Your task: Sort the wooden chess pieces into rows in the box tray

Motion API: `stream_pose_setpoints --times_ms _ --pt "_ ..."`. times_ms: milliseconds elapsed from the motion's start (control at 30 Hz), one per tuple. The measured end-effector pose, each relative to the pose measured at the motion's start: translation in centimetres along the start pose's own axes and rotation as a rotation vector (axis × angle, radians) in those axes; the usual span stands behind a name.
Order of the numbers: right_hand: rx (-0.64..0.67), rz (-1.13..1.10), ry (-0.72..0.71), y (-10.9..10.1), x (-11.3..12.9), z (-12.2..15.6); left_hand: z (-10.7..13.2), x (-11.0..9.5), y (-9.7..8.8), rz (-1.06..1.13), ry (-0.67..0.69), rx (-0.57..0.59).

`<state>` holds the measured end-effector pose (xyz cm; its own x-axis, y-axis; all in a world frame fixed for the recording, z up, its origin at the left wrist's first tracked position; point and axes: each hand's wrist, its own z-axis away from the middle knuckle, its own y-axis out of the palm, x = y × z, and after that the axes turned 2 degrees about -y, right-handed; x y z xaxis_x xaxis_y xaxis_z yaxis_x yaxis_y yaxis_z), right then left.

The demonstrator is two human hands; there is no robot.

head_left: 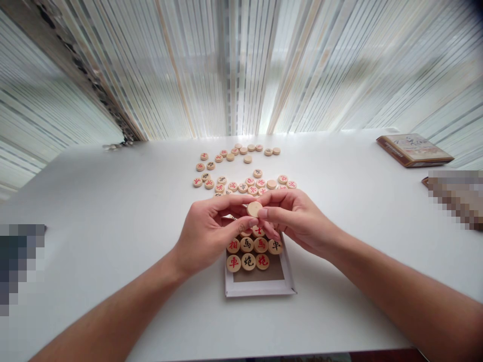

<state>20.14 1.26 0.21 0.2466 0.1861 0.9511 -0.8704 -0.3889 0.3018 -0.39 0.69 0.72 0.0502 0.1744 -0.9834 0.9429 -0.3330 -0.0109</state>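
Observation:
A round wooden Chinese chess piece [254,209], its blank face up, is held between both hands over the box. My left hand [209,226] grips its left side with thumb and fingers. From the right, my right hand [298,216] pinches the same piece. Just below lies a shallow white box [260,288] with a brown bottom. Inside it, chess pieces with red and black characters lie in rows, such as a black cannon piece [248,262] and a red cannon piece [262,261]. My hands hide the far part of the box.
Beyond my hands, several loose chess pieces [233,186] are scattered on the white table [143,191], some blank side up. A flat decorated box [415,149] lies at the far right, with a blurred-out item [458,198] nearer. Striped curtains [241,65] hang behind the table.

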Motion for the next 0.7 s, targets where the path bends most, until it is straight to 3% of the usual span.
stream_pose_setpoints --times_ms 300,700 --pt "-0.022 0.068 -0.018 0.11 0.06 0.09 0.19 0.1 0.15 -0.027 0.038 0.046" --pt "-0.016 0.117 -0.062 0.04 0.29 0.27 0.1 -0.29 0.14 -0.073 0.038 0.025"
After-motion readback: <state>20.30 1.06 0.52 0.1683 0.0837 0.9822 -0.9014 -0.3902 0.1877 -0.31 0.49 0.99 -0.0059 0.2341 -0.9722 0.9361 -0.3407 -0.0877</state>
